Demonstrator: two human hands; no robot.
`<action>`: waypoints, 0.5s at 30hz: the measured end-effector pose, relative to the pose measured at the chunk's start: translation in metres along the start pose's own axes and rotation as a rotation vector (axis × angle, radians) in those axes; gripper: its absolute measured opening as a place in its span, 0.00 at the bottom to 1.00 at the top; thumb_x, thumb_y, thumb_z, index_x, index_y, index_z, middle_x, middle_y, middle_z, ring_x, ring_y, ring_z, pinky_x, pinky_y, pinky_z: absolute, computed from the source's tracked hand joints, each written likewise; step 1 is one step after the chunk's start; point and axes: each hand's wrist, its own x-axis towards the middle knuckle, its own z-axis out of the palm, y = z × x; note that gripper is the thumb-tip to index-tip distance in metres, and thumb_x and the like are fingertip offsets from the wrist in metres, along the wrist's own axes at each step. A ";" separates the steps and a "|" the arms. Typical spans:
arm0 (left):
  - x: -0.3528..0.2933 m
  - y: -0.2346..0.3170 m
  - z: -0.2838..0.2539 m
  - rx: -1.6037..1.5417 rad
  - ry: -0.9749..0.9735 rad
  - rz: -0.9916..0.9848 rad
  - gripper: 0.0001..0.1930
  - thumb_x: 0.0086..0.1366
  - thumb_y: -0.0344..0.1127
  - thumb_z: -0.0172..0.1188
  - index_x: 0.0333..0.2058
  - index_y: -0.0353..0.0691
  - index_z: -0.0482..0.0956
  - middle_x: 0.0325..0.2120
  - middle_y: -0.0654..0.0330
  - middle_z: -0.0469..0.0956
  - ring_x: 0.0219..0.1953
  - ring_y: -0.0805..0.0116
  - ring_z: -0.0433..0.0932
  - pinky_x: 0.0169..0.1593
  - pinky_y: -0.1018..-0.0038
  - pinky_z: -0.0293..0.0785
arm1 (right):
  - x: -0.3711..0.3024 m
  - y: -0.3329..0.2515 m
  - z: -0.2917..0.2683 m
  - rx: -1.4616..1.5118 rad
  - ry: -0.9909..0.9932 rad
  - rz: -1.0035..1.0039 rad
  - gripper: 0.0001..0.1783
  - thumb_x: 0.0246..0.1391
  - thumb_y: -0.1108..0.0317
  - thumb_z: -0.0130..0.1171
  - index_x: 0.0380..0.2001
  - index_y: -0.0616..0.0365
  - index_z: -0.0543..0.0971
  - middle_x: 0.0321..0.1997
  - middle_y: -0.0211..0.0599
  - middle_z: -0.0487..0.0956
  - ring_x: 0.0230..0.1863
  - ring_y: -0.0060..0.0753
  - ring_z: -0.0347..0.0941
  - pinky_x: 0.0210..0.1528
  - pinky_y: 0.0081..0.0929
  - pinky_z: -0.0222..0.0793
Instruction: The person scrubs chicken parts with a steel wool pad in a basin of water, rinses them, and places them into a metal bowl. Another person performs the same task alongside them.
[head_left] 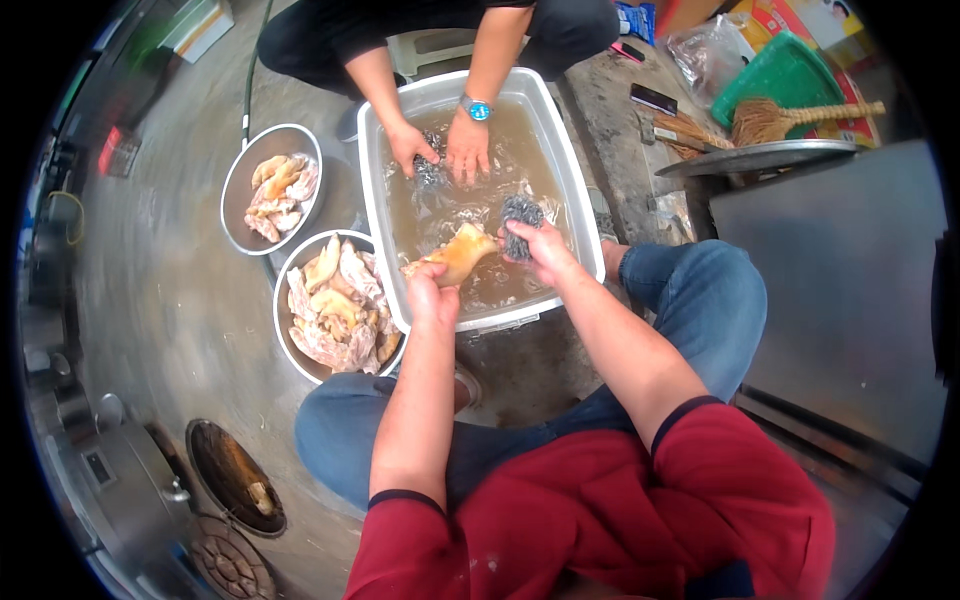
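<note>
My left hand (pixel 434 294) grips the near end of a yellowish, skin-on piece of meat (pixel 462 254) that looks like a pig's trotter, over the murky water of a white tub (pixel 368 190). A grey steel wool scrubber (pixel 522 212) is in my right hand (pixel 541 250), its fingers closed round it. The scrubber is close to the narrow right end of the meat; whether they touch I cannot tell. Across the tub, a co-worker's two hands (pixel 467 145) are at the water, one on a dark scrubber (pixel 432 172).
Two metal bowls of meat pieces stand left of the tub: a farther bowl (pixel 229 207) and a nearer bowl (pixel 283 340). An open floor drain (pixel 215 450) lies lower left. At right are a straw brush (pixel 760 122), a green basket (pixel 785 75) and a metal cabinet (pixel 830 270).
</note>
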 end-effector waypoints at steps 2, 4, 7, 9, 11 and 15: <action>0.007 -0.005 -0.001 0.018 -0.023 -0.038 0.27 0.46 0.16 0.48 0.49 0.37 0.67 0.45 0.47 0.71 0.53 0.44 0.73 0.59 0.46 0.71 | 0.007 0.029 0.009 -0.448 0.031 -0.327 0.21 0.53 0.67 0.66 0.49 0.57 0.72 0.46 0.39 0.80 0.49 0.39 0.77 0.50 0.42 0.74; -0.001 -0.014 0.001 0.013 -0.099 -0.110 0.26 0.47 0.16 0.48 0.48 0.37 0.67 0.45 0.48 0.71 0.53 0.44 0.73 0.58 0.44 0.71 | -0.002 0.043 0.031 -0.896 0.234 -0.629 0.23 0.48 0.71 0.67 0.47 0.63 0.71 0.44 0.46 0.80 0.47 0.45 0.78 0.51 0.39 0.71; -0.006 -0.024 0.002 0.045 -0.067 -0.049 0.24 0.45 0.15 0.49 0.44 0.37 0.67 0.43 0.50 0.71 0.50 0.47 0.73 0.56 0.46 0.72 | 0.012 0.041 0.029 -0.722 0.430 -0.526 0.23 0.49 0.70 0.67 0.47 0.63 0.71 0.42 0.48 0.80 0.44 0.44 0.79 0.49 0.40 0.72; -0.013 -0.024 0.006 0.063 -0.018 0.009 0.24 0.45 0.14 0.49 0.45 0.37 0.66 0.43 0.52 0.71 0.49 0.50 0.73 0.54 0.49 0.72 | 0.028 0.044 0.022 -0.662 0.477 -0.498 0.22 0.50 0.71 0.67 0.47 0.63 0.71 0.42 0.45 0.81 0.43 0.43 0.79 0.49 0.39 0.72; -0.001 -0.019 -0.003 0.083 -0.024 0.020 0.25 0.47 0.17 0.49 0.47 0.37 0.67 0.46 0.51 0.71 0.51 0.48 0.72 0.58 0.48 0.70 | 0.036 0.038 0.010 -0.115 0.309 -0.305 0.23 0.48 0.70 0.68 0.47 0.64 0.72 0.43 0.49 0.81 0.46 0.45 0.78 0.50 0.40 0.72; 0.006 -0.021 -0.006 0.134 -0.020 0.066 0.26 0.48 0.19 0.48 0.50 0.36 0.67 0.47 0.51 0.72 0.53 0.48 0.72 0.59 0.49 0.68 | 0.011 0.048 0.016 -0.320 0.162 -0.313 0.25 0.47 0.71 0.68 0.48 0.64 0.73 0.44 0.48 0.81 0.49 0.43 0.78 0.52 0.38 0.72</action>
